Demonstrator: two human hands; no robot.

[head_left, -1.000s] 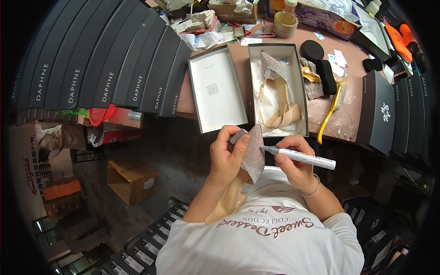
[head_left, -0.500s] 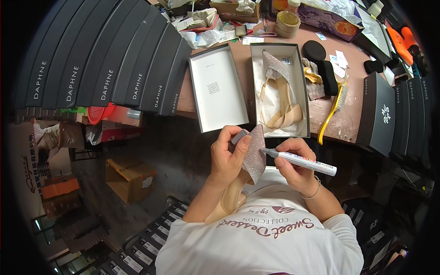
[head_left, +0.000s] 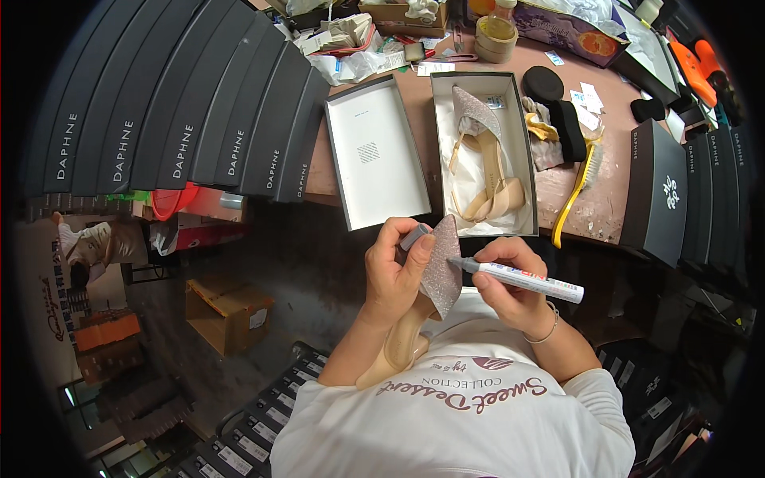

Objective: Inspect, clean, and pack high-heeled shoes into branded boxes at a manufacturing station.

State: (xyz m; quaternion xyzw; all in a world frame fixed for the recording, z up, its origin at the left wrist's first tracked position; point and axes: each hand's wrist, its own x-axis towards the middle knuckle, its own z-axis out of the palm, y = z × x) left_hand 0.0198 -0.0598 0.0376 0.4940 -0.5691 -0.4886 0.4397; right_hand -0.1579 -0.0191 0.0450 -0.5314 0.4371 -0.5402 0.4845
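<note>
White marker (head_left: 538, 281) | right hand (head_left: 512, 296): fingertip pinch | left hand (head_left: 394, 275): curled, holding shoe (head_left: 443, 275)

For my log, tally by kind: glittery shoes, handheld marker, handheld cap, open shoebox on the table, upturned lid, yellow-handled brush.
Glittery shoes: 2
Marker: 1
Cap: 1
Open shoebox: 1
Upturned lid: 1
Yellow-handled brush: 1
Total: 7

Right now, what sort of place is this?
Likely a shoe finishing or packing workshop: black boxes at both sides, an open shoebox holding a glittery-toed shoe, and the right hand holding a marker at a second shoe.
</note>
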